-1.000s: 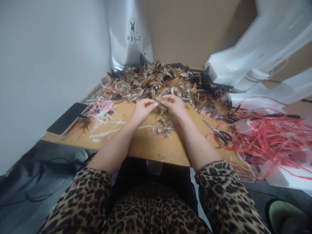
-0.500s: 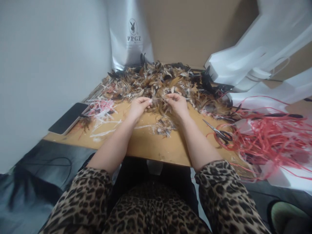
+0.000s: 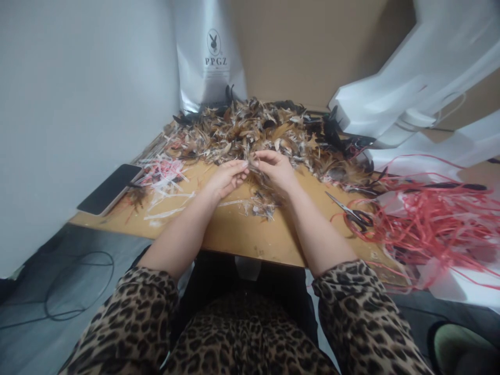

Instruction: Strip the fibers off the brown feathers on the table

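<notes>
Brown, wispy feather [image 3: 253, 162] sits pinched in the closed grip of both left [image 3: 247, 165] and right hands [image 3: 255, 160].

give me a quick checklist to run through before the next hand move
1. Left hand and right hand both in view, fingertips close together: ok
2. Firm pinch on whatever is between the fingertips: cannot tell, too small and blurred
3. Feather pile just beyond the hands on the table: ok
4. Table between the forearms free of scraps: not ok, a small clump lies there
5. Scissors free of the red strips: not ok, their handles lie among them
6. Phone away from both hands: ok, off to the left
</notes>
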Demonstrator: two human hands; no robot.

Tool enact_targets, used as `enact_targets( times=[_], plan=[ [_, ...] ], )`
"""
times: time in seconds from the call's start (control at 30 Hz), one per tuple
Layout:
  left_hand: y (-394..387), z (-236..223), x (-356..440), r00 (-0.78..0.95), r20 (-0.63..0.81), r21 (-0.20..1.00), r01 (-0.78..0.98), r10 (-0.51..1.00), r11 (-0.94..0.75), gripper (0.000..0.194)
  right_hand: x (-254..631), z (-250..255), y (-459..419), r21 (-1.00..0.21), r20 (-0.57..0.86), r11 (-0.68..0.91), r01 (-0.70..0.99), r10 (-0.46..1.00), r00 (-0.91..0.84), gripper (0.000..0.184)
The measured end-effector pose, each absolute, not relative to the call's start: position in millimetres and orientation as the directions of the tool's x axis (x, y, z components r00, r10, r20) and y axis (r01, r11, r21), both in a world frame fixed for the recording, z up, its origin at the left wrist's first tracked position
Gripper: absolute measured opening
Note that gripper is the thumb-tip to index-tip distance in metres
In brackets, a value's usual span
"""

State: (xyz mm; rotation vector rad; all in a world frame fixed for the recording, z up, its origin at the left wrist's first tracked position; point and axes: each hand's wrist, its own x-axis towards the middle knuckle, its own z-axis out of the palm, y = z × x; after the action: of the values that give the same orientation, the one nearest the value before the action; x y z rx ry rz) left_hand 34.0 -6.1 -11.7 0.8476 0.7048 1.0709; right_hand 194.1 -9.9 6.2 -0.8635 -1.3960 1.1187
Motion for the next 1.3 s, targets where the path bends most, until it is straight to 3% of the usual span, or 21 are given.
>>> enact_targets(
  times=[0.17,0.33,0.6,0.8,1.3],
  plan=[
    [-10.4,-6.1,27.1,0.537,-0.128,0.762,-0.485,0.833,0.43,0.016,194.4,10.3,-14.4,-0.968,0.2,0.155,-0.197,0.952,-0.233,0.035],
    [-12.6,-4.6,27.4,0.598,-0.179,0.744,-0.438,0.781,0.505,0.013,191.4,10.2,-15.0,-0.966,0.173,0.101,-0.236,0.936,-0.308,0.029],
    [-5.8,-6.9,27.6,0.273,-0.076,0.908,-0.379,0.959,0.18,0.018,194.5,8.3,-7.4,-0.95,0.046,-0.004,-0.313,0.987,-0.152,0.035],
    [-8.2,-10.2,34.3,0.218,0.045,0.975,-0.222,0.975,0.005,0.026,192.3,6.7,-6.6,-0.946,0.025,-0.013,-0.325,0.994,-0.111,0.038],
    [-12.5,-11.0,40.4,0.193,0.054,0.992,-0.12,0.98,-0.031,0.028,179.6,2.1,-12.1,-0.952,0.035,-0.008,-0.307,0.99,-0.134,0.039]
  ],
)
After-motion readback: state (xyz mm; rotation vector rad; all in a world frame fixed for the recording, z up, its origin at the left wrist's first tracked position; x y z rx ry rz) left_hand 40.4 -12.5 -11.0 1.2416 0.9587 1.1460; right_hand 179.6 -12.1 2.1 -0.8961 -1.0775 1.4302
